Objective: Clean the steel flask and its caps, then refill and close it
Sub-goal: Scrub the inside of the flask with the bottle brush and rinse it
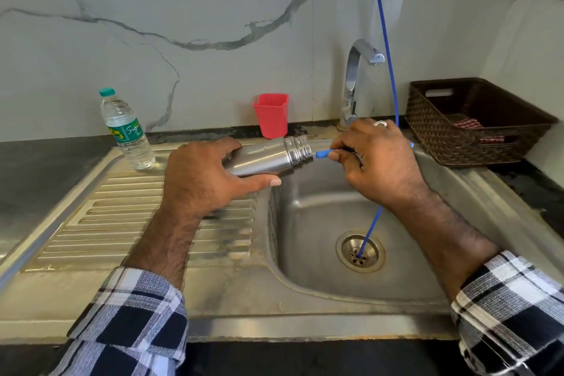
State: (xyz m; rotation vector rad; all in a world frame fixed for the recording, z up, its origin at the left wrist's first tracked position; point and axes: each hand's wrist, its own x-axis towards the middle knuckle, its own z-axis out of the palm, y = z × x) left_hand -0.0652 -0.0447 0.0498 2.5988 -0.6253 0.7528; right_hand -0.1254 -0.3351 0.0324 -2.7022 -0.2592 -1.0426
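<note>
Right now left hand (pixel 198 180) grips flask (pixel 268 157) sideways over sink (pixel 457 192); right hand (pixel 375 162) pinches blue brush (pixel 322 153) at its mouth. Risk: wet steel slips, or brush misses & scrapes threads.

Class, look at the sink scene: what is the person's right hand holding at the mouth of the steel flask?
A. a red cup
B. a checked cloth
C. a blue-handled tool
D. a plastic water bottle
C: the right hand pinches a blue-handled tool at the open mouth of the steel flask, which the left hand grips.
</note>
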